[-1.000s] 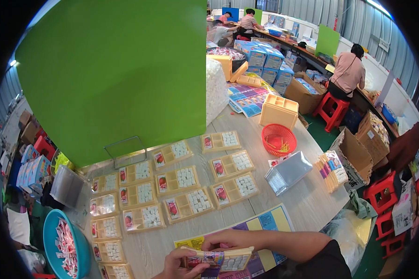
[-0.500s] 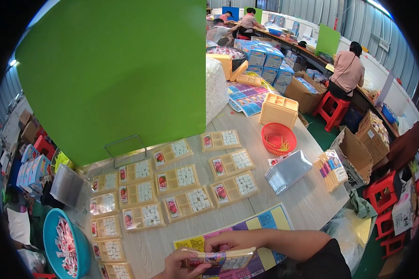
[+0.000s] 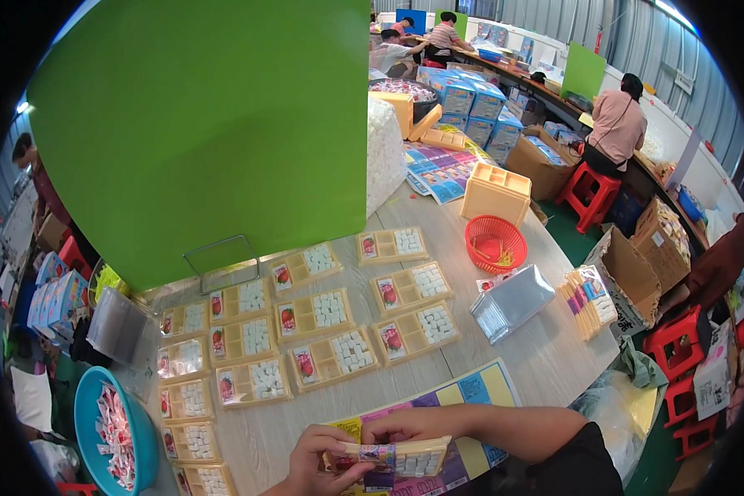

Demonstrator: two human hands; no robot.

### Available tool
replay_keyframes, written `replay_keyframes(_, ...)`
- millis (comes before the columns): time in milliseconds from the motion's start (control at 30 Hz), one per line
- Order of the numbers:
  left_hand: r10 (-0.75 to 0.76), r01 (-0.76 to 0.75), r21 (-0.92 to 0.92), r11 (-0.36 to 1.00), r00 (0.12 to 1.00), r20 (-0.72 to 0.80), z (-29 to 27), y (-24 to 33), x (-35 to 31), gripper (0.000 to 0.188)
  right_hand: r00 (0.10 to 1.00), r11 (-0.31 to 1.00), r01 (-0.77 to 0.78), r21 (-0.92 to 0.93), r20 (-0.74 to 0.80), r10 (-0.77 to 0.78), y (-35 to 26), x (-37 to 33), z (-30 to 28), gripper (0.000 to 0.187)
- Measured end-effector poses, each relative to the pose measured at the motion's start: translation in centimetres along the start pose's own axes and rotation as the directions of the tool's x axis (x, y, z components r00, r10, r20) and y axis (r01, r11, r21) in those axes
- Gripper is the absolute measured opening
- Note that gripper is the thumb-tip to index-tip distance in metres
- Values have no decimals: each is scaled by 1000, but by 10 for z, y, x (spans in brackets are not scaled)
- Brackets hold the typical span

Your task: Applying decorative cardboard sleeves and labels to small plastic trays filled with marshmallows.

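Note:
At the near edge of the table, both my hands grip one filled beige tray [image 3: 405, 457]. My left hand [image 3: 321, 461] clasps its left end from below. My right hand [image 3: 409, 426] pinches its upper edge, with the forearm reaching in from the right. The tray hovers just over a colourful printed sheet [image 3: 469, 395] lying on the table. Beyond my hands, several beige trays [image 3: 331, 357] lie in rows, each with small white pieces and a red packet.
A large green board [image 3: 207, 132] on a wire stand rises at the back. A red basket [image 3: 495, 243], a clear bag stack [image 3: 512, 301], a blue bowl [image 3: 91, 430] of packets and cardboard boxes [image 3: 628, 273] surround the table. Seated people work at the far benches.
The tray in my hands has shifted slightly; my right fingers moved along its top edge. Nothing else has moved.

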State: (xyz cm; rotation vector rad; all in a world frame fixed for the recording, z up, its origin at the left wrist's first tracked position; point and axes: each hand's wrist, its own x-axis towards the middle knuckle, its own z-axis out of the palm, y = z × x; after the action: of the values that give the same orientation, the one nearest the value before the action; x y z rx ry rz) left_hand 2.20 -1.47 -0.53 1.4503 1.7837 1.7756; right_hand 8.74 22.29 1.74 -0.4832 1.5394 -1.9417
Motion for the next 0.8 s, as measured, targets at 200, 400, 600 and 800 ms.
replay_keyframes(200,-91,92,-72,993,996,25,0,-4,-6,52,999,999,-1,-42,33,2,4,1,-3,31)
replay_keyframes(400,-62,63,-60,996,998,28,0,-4,-6,52,999,1000,15,-8,40,-14,14,3,-3,33)
replay_keyframes(600,-82,83,-82,993,997,16,-3,-5,-6,51,997,1000,30,10,75,-30,5,2,-5,36)
replay_keyframes(800,-45,47,52,998,998,-38,-11,12,11,46,997,994,71,-82,38,-68,3,-2,-8,36)
